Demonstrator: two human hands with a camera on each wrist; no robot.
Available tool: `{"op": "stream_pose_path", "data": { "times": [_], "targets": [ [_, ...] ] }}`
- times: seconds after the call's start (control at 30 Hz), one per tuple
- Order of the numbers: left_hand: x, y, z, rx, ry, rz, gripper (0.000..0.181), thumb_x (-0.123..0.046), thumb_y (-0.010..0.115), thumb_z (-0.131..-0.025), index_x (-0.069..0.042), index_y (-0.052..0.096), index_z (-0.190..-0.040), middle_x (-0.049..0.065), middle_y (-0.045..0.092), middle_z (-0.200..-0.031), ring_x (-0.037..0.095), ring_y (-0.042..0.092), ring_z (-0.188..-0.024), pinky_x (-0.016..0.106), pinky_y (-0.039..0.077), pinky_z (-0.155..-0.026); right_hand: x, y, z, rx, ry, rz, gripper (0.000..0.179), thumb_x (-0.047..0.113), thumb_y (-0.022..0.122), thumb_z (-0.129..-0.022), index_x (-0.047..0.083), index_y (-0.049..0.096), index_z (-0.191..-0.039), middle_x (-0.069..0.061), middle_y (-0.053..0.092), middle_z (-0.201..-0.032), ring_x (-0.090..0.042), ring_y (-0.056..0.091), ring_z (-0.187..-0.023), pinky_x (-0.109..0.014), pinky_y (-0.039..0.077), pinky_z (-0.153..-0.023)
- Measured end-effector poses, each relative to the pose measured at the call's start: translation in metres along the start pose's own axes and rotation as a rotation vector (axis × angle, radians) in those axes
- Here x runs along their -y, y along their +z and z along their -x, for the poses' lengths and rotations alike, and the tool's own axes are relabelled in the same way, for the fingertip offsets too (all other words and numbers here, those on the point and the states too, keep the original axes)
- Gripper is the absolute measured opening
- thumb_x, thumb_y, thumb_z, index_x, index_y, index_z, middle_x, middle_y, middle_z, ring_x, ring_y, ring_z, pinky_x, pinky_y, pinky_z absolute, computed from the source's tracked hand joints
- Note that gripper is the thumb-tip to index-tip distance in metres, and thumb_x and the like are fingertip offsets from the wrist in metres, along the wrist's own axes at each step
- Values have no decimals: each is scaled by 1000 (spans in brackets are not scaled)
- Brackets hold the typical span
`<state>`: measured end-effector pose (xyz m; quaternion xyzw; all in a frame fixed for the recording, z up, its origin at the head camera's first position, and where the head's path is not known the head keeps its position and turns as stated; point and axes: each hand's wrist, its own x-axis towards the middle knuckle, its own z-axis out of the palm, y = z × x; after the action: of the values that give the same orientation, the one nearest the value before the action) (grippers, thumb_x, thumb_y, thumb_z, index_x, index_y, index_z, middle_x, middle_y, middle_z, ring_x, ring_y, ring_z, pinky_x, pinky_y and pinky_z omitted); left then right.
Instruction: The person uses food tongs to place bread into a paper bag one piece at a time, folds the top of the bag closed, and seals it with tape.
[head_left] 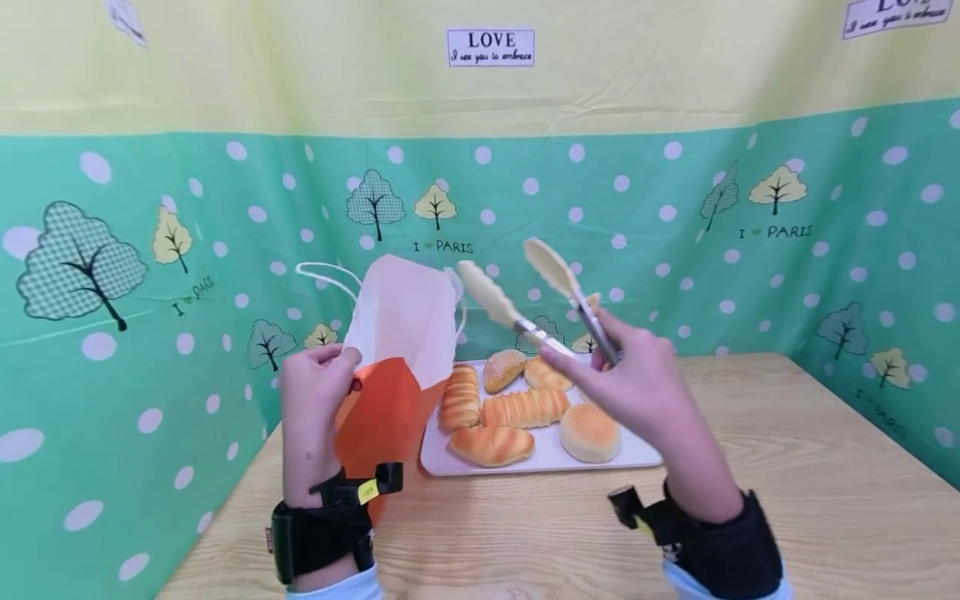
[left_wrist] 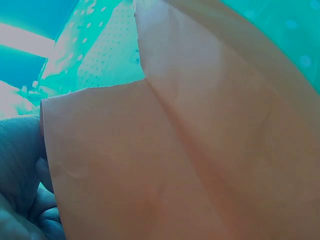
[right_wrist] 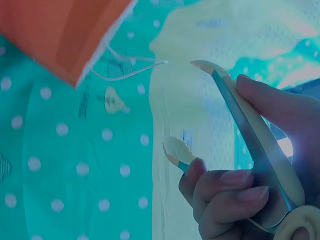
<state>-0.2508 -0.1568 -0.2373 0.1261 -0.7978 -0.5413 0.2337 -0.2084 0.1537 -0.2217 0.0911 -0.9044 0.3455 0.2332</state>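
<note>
An orange paper bag (head_left: 382,404) with a white inside and white string handles is held up at the left. My left hand (head_left: 318,392) pinches its rim between thumb and fingers, and the bag's mouth gapes. In the left wrist view the bag (left_wrist: 150,160) fills most of the picture. My right hand (head_left: 637,375) grips a pair of tongs (head_left: 592,325) with cream tips and metal arms, raised above the tray. The tongs' tips stand apart with nothing between them, close to the bag's right side. In the right wrist view, fingers and thumb wrap the tongs (right_wrist: 255,145).
A white tray (head_left: 510,467) lies on the wooden table (head_left: 525,533), bearing several breads, among them a round bun (head_left: 590,433), a twisted loaf (head_left: 525,408) and a croissant-like roll (head_left: 491,446). A green and yellow patterned curtain (head_left: 637,183) hangs behind and at both sides.
</note>
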Motion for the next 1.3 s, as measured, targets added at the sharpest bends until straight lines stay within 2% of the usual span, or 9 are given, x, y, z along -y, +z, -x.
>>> {"op": "stream_pose_path", "data": {
  "times": [0.07,0.17,0.23,0.3,0.43,0.57,0.73,1.13,1.3],
  "targets": [
    [0,-4,-1,-11,-4,0,30,-20,54,-85,-2,70,-104,-5,53,-54,14,59,-59,27,50,-67,-13,-9,-6,-27,-1,65,65,68,57,-72,10,59,-102,-7,57,-66,-20,46,-51,-31,38,-45],
    [-2,-6,-3,-15,-4,-4,31,-20,54,-85,-2,70,-104,-6,52,-52,14,58,-59,27,49,-67,-36,-20,-12,0,-12,190,69,67,58,-73,7,59,-107,-6,52,-62,-19,45,-52,-31,36,-46],
    [-2,-5,-3,-14,3,-8,30,-20,53,-85,-2,70,-101,-6,50,-50,15,58,-59,27,49,-65,-52,-26,-14,94,-10,262,81,67,60,-72,4,55,-123,-6,48,-62,-19,44,-53,-32,36,-47],
    [-3,-4,-4,-12,13,-19,30,-20,53,-86,-3,70,-103,-5,50,-51,17,58,-59,26,49,-63,-65,-31,-13,218,-14,318,91,66,62,-70,0,50,-131,-7,51,-64,-20,48,-58,-41,45,-56],
    [-6,-1,-4,-12,46,-50,32,-21,53,-86,-4,70,-107,-3,49,-51,21,58,-60,24,48,-58,-85,-33,-10,449,71,353,68,65,68,-64,3,67,-91,0,41,-59,-16,43,-55,-37,43,-56],
    [-9,1,-5,-8,51,-67,36,-23,53,-86,-6,67,-114,-1,51,-53,21,59,-60,23,48,-57,-92,-27,-10,569,215,345,56,63,71,-59,14,45,-60,4,26,-58,-12,30,-50,-27,26,-48],
    [-8,2,-4,-9,35,-60,36,-24,53,-86,-6,66,-115,0,52,-55,19,58,-59,22,47,-54,-93,-20,-10,622,279,391,59,63,73,-56,17,35,-55,6,27,-56,-11,30,-50,-26,24,-48],
    [-8,3,-3,34,28,14,34,-24,55,-86,-7,69,-111,-4,48,-51,18,55,-62,21,52,-57,-99,-11,-11,685,365,386,56,55,77,-59,5,61,-79,-3,50,-67,-18,46,-60,-28,37,-52],
    [-9,3,-2,83,13,42,35,-27,55,-88,-8,67,-114,8,68,-85,22,57,-77,19,52,-61,-104,-16,-11,723,346,359,48,55,73,-64,10,62,-73,1,46,-58,-13,37,-50,-25,30,-48]
  ]
}}
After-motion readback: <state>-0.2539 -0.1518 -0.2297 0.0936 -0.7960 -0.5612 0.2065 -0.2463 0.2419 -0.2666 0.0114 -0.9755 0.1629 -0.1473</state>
